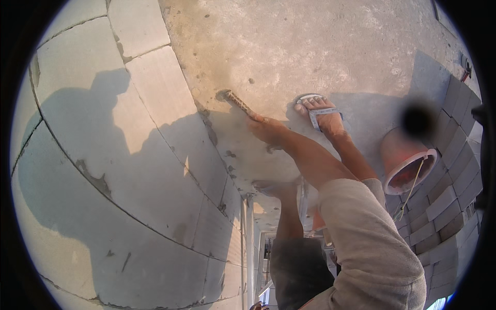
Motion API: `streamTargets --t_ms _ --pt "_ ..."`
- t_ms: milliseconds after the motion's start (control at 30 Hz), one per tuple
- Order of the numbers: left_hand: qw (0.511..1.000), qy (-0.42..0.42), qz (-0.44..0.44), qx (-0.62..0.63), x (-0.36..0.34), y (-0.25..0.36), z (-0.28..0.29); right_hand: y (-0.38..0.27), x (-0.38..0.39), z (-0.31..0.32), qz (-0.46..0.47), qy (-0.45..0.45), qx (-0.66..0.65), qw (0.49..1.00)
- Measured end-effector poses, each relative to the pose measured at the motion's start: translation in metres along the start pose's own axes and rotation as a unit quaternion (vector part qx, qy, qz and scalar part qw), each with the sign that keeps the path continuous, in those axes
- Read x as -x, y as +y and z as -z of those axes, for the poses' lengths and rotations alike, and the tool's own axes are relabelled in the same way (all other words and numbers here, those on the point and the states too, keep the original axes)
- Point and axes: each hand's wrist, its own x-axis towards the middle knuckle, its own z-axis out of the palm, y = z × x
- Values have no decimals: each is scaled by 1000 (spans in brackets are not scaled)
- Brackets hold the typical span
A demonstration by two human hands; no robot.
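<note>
My right hand (266, 130) reaches down from a beige-grey sleeve and is closed round a short brown rod-like tool (238, 105) with a ridged, patterned surface. Its far tip sits close to the floor, near the foot of the block wall (150, 201); I cannot make out what kind of tool it is. My left hand does not show. To the right of the hand, a foot in a sandal (323, 112) stands on the concrete floor (310, 46). Another foot (267, 187) is partly visible nearer to me, in shadow.
An orange-red bucket (395, 147) with a rope handle lies tilted on the right. Behind it are stacked grey blocks (447, 201). Upright metal poles (249, 248) stand by the wall's near end. A red-handled object (466, 74) lies at the far right.
</note>
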Motion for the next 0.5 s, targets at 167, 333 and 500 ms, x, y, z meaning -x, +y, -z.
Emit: streamTargets --t_ms 167,333,500 --pt "983 -40 -126 129 -13 18 -35 15 15 60 -54 -44 100 993" --pt "968 83 -219 93 48 51 -27 65 129 210 -395 -134 -305 856" --pt "898 294 -110 309 117 -17 -26 143 284 343 -529 91 -653 534"
